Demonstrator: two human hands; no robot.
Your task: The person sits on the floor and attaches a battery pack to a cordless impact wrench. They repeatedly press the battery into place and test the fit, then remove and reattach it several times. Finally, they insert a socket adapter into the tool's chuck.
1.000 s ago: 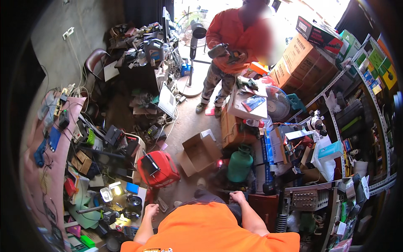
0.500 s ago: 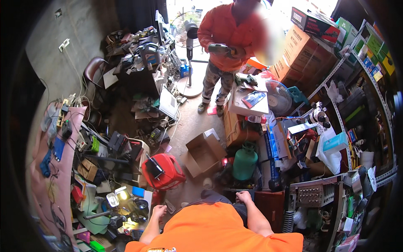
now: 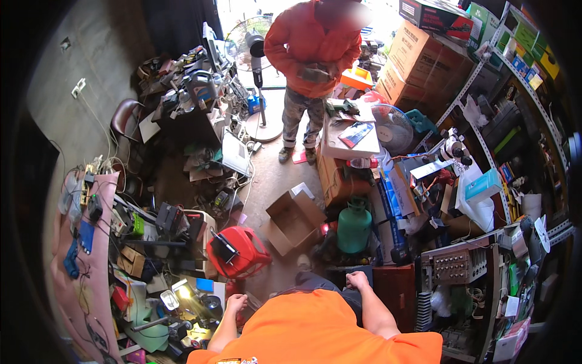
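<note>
My left hand (image 3: 236,302) hangs low beside my orange shirt, its fingers loosely curled with nothing seen in them. Nearest to it is a red plastic stool (image 3: 242,255) with a dark flat device (image 3: 224,246) on its seat. My right hand (image 3: 357,281) is also curled, held before my dark trousers, with nothing visible in it. It is close to a brown-red cabinet (image 3: 394,297) and the green gas cylinder (image 3: 353,229). Ahead of me on the floor lies an open cardboard box (image 3: 294,224). Neither hand touches any of these.
A person in an orange jacket (image 3: 309,54) stands ahead, holding a dark object (image 3: 316,74) at the waist. Right of them are a white box (image 3: 348,142) and a fan (image 3: 394,128). Cluttered shelves (image 3: 503,121) line the right; a pink-covered bench (image 3: 91,261) runs along the left.
The view has shifted slightly, so the room sits a little further left. The other person has lowered the dark object toward the waist and turned. My hands stay low and curled.
</note>
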